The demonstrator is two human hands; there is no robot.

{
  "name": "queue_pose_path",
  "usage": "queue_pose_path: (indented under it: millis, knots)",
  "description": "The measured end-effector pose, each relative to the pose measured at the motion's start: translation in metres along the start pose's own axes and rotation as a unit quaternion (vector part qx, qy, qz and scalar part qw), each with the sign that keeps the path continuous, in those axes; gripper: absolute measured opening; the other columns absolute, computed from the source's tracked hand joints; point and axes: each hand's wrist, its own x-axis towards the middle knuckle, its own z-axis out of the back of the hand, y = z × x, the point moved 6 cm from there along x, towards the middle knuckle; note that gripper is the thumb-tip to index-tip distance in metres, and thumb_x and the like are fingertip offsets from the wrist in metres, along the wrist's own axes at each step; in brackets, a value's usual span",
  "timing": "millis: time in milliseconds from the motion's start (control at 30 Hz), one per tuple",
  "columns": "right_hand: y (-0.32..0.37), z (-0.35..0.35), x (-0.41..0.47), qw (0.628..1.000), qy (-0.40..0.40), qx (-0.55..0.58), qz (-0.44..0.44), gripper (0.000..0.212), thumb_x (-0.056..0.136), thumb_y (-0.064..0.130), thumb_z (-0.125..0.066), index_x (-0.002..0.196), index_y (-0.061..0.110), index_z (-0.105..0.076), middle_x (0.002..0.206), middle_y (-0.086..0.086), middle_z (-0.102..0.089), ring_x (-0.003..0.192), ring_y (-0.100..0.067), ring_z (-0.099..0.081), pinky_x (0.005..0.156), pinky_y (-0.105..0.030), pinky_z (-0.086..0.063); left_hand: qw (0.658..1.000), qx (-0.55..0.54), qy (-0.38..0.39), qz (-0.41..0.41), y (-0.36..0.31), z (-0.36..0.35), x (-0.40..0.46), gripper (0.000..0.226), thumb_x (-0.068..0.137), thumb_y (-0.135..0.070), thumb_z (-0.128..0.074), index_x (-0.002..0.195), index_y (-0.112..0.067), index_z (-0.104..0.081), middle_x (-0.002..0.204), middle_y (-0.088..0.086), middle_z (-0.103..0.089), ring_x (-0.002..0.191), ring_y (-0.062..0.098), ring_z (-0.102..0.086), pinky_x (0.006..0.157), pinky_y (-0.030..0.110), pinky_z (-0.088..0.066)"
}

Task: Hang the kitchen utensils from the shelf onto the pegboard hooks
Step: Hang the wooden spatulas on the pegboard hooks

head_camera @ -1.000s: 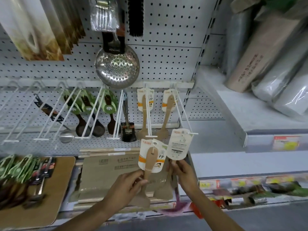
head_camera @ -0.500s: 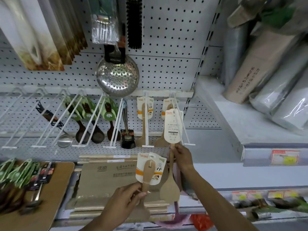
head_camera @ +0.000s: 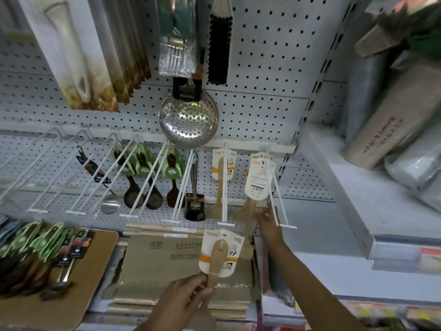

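My left hand [head_camera: 181,299] grips the handle of a wooden spatula with a white and orange card [head_camera: 220,255], held above the shelf. My right hand [head_camera: 268,222] reaches up to a second carded wooden spatula [head_camera: 257,181] that hangs on the rightmost white hook [head_camera: 276,187] of the pegboard [head_camera: 262,108]; its fingers hold the spatula's lower part. Another carded wooden spatula [head_camera: 220,173] hangs on the hook to the left. More utensils with green cards [head_camera: 35,242] lie on a wooden board [head_camera: 95,266] at the lower left.
A steel skimmer [head_camera: 188,123], dark spoons [head_camera: 143,177], a black brush [head_camera: 219,46] and a steel ladle [head_camera: 111,204] hang on the pegboard. Several hooks at the left are bare. Flat cardboard packs [head_camera: 167,266] lie on the shelf below. Wrapped rolls [head_camera: 393,111] fill the right shelf.
My right hand has lifted its spatula from beside the left one up onto the rightmost hook and slid it toward the pegboard. My left hand kept its spatula low.
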Motion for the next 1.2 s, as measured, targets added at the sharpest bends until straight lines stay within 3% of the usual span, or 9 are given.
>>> queue_pose_path:
  millis: [67,167,267,433,533,700,800,967,1200]
  knots:
    - [0.004,-0.001,-0.018,0.997,0.004,-0.041,0.064,0.015,0.093,0.024,-0.062,0.104,0.033,-0.057,0.092,0.014,-0.06,0.092,-0.016,-0.063,0.077,-0.032,-0.054,1.0,0.0,0.003,0.008,0.004,-0.001,0.001,0.016,0.095,-0.045,-0.06,0.099,-0.031,-0.065,0.09,-0.034,-0.068,0.08,-0.009,-0.065,0.072,0.013,-0.051]
    - [-0.005,-0.027,-0.063,0.974,0.204,-0.029,0.1,0.038,0.078,0.001,-0.069,0.115,0.007,-0.063,0.112,0.006,-0.066,0.112,-0.015,-0.062,0.1,-0.041,-0.049,1.0,0.002,0.016,0.023,0.012,-0.006,0.002,0.024,0.093,-0.055,-0.054,0.102,-0.034,-0.063,0.095,-0.028,-0.071,0.083,-0.007,-0.067,0.077,0.021,-0.055]
    - [-0.016,-0.046,-0.116,0.949,0.301,-0.049,0.075,0.043,0.075,0.006,-0.078,0.114,0.019,-0.066,0.116,0.01,-0.071,0.114,-0.006,-0.063,0.096,-0.024,-0.05,0.999,-0.003,0.016,0.028,0.015,-0.013,0.004,0.027,0.091,-0.059,-0.052,0.101,-0.035,-0.06,0.092,-0.023,-0.072,0.08,-0.004,-0.067,0.074,0.021,-0.054]
    - [-0.014,-0.049,-0.143,0.976,0.199,0.035,0.076,0.015,0.085,0.009,-0.073,0.099,0.015,-0.075,0.099,-0.004,-0.077,0.097,-0.019,-0.071,0.086,-0.033,-0.056,1.0,-0.013,0.022,0.016,0.006,-0.023,0.008,0.003,0.096,-0.038,-0.059,0.094,-0.04,-0.059,0.09,-0.025,-0.072,0.078,-0.007,-0.066,0.071,0.016,-0.051]
    - [-0.01,-0.046,-0.143,0.984,0.148,0.074,0.073,0.017,0.086,0.004,-0.071,0.091,0.019,-0.077,0.092,-0.009,-0.077,0.087,-0.021,-0.071,0.082,-0.044,-0.055,0.999,-0.029,0.029,0.024,0.005,-0.027,0.009,0.002,0.096,-0.034,-0.061,0.096,-0.033,-0.063,0.091,-0.026,-0.073,0.08,-0.004,-0.069,0.075,0.019,-0.053]
    - [-0.005,-0.045,-0.142,0.984,0.125,0.104,0.078,0.016,0.084,0.008,-0.073,0.095,0.019,-0.077,0.094,-0.012,-0.076,0.091,-0.036,-0.07,0.085,-0.059,-0.054,0.997,-0.037,0.044,0.044,0.014,-0.031,0.008,0.008,0.089,-0.032,-0.07,0.097,-0.035,-0.072,0.089,-0.023,-0.073,0.079,-0.001,-0.069,0.071,0.017,-0.053]
    - [-0.005,-0.047,-0.14,0.984,0.125,0.098,0.08,0.015,0.082,0.015,-0.075,0.097,0.017,-0.077,0.096,-0.01,-0.076,0.091,-0.035,-0.071,0.083,-0.061,-0.054,0.996,-0.036,0.066,0.055,0.024,-0.036,0.002,0.009,0.088,-0.035,-0.071,0.096,-0.038,-0.074,0.089,-0.025,-0.073,0.079,0.0,-0.07,0.073,0.019,-0.055]
    - [-0.004,-0.056,-0.139,0.984,0.134,0.09,0.078,0.015,0.085,0.008,-0.073,0.094,0.018,-0.078,0.093,-0.01,-0.077,0.088,-0.034,-0.072,0.081,-0.06,-0.055,0.994,-0.041,0.069,0.076,0.032,-0.037,-0.005,0.02,0.088,-0.034,-0.072,0.083,-0.053,-0.068,0.085,-0.028,-0.072,0.075,0.001,-0.071,0.074,0.02,-0.055]
    - [-0.007,-0.061,-0.136,0.983,0.133,0.109,0.065,0.017,0.085,0.002,-0.071,0.101,0.008,-0.074,0.096,-0.011,-0.077,0.088,-0.032,-0.073,0.082,-0.058,-0.056,0.995,-0.048,0.053,0.074,0.037,-0.029,-0.004,0.007,0.088,-0.036,-0.071,0.089,-0.043,-0.072,0.087,-0.023,-0.072,0.071,0.003,-0.068,0.072,0.022,-0.055]
